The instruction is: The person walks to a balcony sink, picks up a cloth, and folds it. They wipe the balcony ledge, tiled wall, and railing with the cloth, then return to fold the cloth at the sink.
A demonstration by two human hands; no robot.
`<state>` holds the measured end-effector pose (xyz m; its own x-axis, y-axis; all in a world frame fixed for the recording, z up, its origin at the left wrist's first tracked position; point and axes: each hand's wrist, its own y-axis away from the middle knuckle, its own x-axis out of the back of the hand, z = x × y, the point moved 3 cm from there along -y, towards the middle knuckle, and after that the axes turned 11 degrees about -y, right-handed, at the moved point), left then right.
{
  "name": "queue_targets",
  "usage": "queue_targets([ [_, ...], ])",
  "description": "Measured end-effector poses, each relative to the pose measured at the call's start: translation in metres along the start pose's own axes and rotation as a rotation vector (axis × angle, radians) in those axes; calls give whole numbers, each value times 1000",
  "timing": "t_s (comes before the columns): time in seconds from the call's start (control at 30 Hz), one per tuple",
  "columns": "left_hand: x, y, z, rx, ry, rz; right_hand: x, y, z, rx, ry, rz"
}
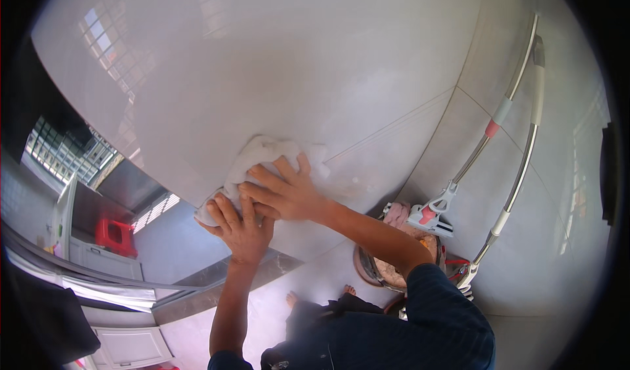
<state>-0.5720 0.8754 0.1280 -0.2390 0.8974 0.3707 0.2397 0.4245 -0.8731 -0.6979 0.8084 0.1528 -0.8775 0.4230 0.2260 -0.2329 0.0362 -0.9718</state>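
Note:
A folded white cloth (259,151) lies pressed against a glossy pale tiled wall (315,55). My left hand (241,232) holds its lower left end at the wall's corner, fingertips curled over the fabric. Just above and to the right, my right hand (289,189) grips the cloth's middle, its fingers bent and somewhat spread on top. The two hands touch or nearly touch at the right thumb. Faint brownish marks (357,185) show on the tile to the right of the cloth.
Two long-handled mops (489,130) (515,189) lean against the right wall. Below them stands a round pot (367,265), partly hidden by my right arm. A doorway at the left leads to a room with a red stool (117,235) and white cabinets (105,262).

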Motion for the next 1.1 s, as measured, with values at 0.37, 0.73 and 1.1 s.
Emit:
queue_targets([
  [0.37, -4, -97, 73, -156, 91, 31, 69, 4, 78, -229, 118, 136],
  [0.73, -35, -2, 101, -423, 103, -157, 51, 110, 20, -595, 76, 96],
  [1.1, -30, -6, 77, -112, 74, 55, 40, 58, 37, -161, 78, 28],
])
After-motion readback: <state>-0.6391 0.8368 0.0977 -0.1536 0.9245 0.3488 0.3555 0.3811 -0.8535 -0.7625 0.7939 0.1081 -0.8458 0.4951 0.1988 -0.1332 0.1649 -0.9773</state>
